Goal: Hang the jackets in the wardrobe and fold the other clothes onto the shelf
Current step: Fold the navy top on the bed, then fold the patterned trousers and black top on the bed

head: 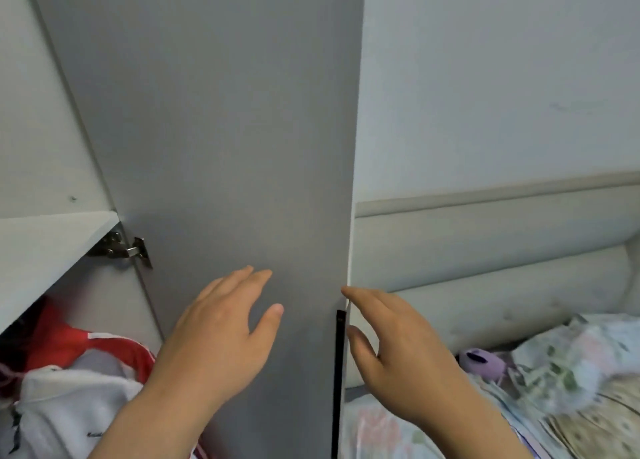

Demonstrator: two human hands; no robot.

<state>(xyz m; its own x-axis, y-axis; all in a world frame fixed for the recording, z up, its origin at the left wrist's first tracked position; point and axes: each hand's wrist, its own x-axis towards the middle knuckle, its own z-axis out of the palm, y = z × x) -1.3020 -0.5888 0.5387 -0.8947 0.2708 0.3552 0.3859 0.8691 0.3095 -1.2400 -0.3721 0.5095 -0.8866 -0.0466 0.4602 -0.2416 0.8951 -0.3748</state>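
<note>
Two bare hands are reaching toward the tall flat grey wardrobe door (221, 146), which is standing swung out edge-on between them, probably because the person is moving it to reach or shut off the space behind. The left hand (221, 334) is spreading flat and relaxed in front of the door's inner face, fingers loosely apart and thumb out, gripping nothing; whether the palm is actually pressing the panel I cannot tell. The right hand (391, 347) is hovering open just beside the door's free edge, its fingertips touching or nearly touching that edge right above the slim black strip handle (339, 372), and it is holding nothing either. To the left of the left hand, under the pale white wardrobe shelf (45, 247) and below the metal door hinge (121, 247), a crumpled heap of red and white clothes (69, 372) is lying unfolded, so the folding and hanging are looking far from done. No jacket is showing on a rail from this angle. To the right of the right hand, a floral patterned bedspread (554, 389) is covering the bed, with a small lilac soft toy (481, 361) resting near the cream padded headboard (485, 250).
</note>
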